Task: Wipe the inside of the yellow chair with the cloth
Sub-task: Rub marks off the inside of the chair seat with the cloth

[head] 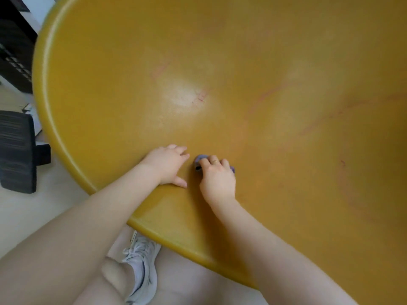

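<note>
Down inside the yellow chair (242,73), both hands work near its front rim. The right hand (217,179) has its grip closed on a small purple cloth (199,160), fingers curled over it and pressing it against the chair's inner surface; only the cloth's edges peek out on either side of the knuckles, and a ring shows on one finger. Just beside it, the left hand (168,165) lies flat on the shell with its grip open, fingers spread forward, thumb resting along the rim. Faint reddish streaks cross the shell's inside, and a pale glare spot sits near its middle. Below the rim a white sneaker (143,260) stands on the light floor (22,208), and a black chair part (16,150) sits at the left
</note>
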Demonstrator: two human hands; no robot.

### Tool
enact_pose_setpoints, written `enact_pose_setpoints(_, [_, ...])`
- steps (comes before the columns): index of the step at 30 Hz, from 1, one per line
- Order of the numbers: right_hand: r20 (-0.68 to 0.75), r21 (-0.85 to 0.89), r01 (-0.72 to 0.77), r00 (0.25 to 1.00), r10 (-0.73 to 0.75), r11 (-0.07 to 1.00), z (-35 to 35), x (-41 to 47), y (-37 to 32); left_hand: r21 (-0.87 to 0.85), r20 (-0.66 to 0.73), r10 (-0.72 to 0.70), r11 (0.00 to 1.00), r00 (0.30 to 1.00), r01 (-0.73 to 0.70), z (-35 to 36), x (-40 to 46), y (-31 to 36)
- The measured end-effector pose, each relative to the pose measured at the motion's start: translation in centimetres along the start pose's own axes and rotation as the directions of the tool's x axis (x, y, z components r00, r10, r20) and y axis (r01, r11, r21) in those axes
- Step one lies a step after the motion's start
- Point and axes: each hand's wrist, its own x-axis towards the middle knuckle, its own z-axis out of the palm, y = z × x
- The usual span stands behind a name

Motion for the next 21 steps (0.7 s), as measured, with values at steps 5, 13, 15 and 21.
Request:
enact_pose_setpoints(5, [-0.107,0.119,0.217,0.973,-0.205,0.969,0.9,-0.2,-1.4,0.183,-0.053,0.027,0.983,0.998,-0.017,-1.9,1.0,-1.8])
enact_pose_setpoints(13, [-0.029,-0.195,-0.174,0.985,0.172,0.965,-1.5,5.7,8.9,0.125,-0.033,-0.068,0.99,0.997,0.072,-1.4,4.0,-1.6])
enact_pose_setpoints(15, [-0.081,-0.214,-0.248,0.968,0.236,0.945,-1.4,6.0,8.7,0.068,-0.023,-0.06,0.996,0.998,0.061,-0.9,4.2,-2.2])
enact_pose_setpoints(21, [-0.116,-0.06,-0.119,0.987,0.112,0.991,1.0,2.8,1.1,0.023,-0.039,-0.023,0.999,0.999,0.024,-0.6,4.3,-2.6])
